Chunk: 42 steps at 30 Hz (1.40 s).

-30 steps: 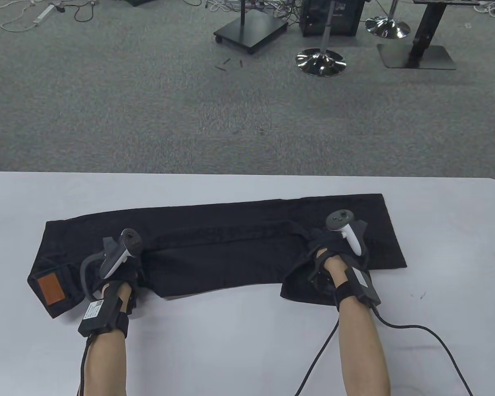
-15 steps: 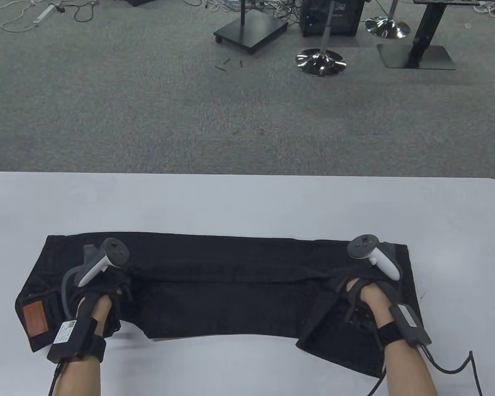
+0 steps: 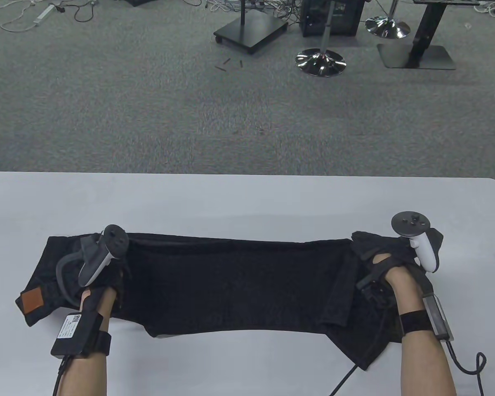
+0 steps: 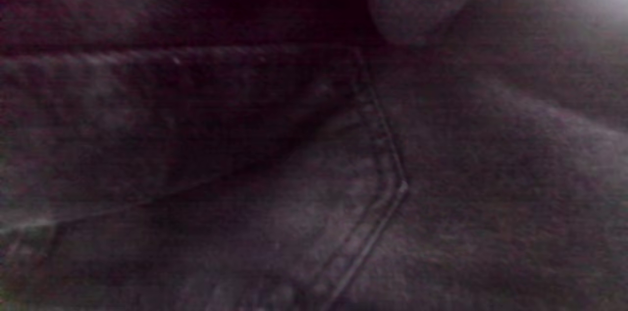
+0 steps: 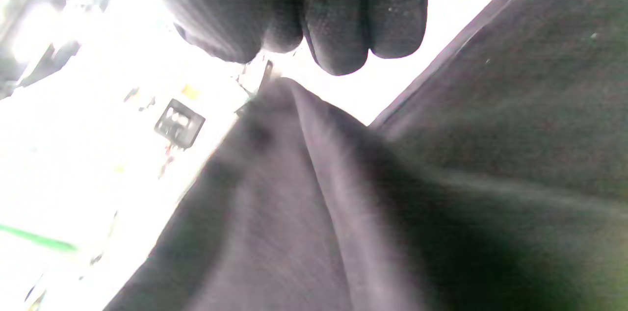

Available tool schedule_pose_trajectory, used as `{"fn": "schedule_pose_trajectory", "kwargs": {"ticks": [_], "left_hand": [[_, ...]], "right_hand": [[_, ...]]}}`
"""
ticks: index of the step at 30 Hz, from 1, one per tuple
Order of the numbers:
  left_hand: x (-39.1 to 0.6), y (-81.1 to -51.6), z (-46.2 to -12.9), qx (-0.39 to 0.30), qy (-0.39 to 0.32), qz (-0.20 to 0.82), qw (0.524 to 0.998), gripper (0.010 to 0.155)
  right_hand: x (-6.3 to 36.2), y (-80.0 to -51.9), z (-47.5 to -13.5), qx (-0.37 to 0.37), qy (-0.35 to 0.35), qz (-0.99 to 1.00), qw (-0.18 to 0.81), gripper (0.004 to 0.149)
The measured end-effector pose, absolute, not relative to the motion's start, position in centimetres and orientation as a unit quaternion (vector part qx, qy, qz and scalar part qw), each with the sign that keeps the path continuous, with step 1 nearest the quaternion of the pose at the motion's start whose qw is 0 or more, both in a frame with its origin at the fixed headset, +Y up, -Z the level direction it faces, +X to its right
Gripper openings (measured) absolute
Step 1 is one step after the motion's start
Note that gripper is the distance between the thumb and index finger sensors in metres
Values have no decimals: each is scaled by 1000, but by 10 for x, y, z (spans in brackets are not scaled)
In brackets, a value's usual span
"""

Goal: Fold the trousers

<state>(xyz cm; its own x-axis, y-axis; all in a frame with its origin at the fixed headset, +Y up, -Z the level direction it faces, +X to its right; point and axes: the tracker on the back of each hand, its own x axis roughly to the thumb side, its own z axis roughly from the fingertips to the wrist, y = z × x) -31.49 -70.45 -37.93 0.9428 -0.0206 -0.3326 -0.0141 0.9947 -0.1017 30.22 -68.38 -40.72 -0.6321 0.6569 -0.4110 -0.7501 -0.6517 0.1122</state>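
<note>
Black trousers (image 3: pixel 239 284) lie lengthwise across the near part of the white table (image 3: pixel 247 202), with the brown leather patch (image 3: pixel 31 301) at the left end. My left hand (image 3: pixel 117 274) grips the cloth near that waist end. My right hand (image 3: pixel 369 247) grips the leg end and holds it raised, so the top layer sags between the two hands. The left wrist view is filled with dark denim (image 4: pixel 294 178) and a pocket seam (image 4: pixel 387 173), with one fingertip (image 4: pixel 417 2) at the top. In the right wrist view curled gloved fingers (image 5: pixel 343 21) sit above a peaked fold of cloth (image 5: pixel 304 164).
Cables (image 3: pixel 466 363) trail from both wrists over the table's near edge. Beyond the far edge is grey carpet with a chrome stool base (image 3: pixel 320 62), a black stand base (image 3: pixel 251 31) and another stand (image 3: pixel 416 55).
Both hands dragged the trousers toward the near edge. Then they rose with the cloth. The right hand moved right and farther away, lifting the leg end.
</note>
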Motion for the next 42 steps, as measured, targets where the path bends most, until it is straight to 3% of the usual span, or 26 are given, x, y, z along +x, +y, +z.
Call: {"fn": "schedule_pose_trajectory", "kwargs": {"ticks": [5,11,18,21,25,29,31,42], "left_hand": [[-308,-743,-387,-102,172,-4,980,51],[-306,-763,-390,-137,174,5,975,52],[-302,-758,-386,-153,170,-19,973,50],[-302,-754,-382,-183,166,-35,968,50],[-305,-748,-377,-216,160,-39,963,50],[-309,-747,-375,-213,157,-27,964,50],[-310,-748,-375,-208,157,-23,965,50],[-313,-748,-373,-198,157,-9,968,50]], "right_hand": [[304,-701,-393,-142,202,904,349,52],[263,-727,-371,-45,249,935,248,57],[213,-774,-360,-29,323,941,95,91],[202,-784,-356,-28,317,948,24,97],[193,-784,-353,-21,279,960,-8,86],[193,-775,-354,-17,198,980,3,61],[199,-770,-358,-19,197,980,30,55],[270,-732,-368,-98,156,955,231,47]]}}
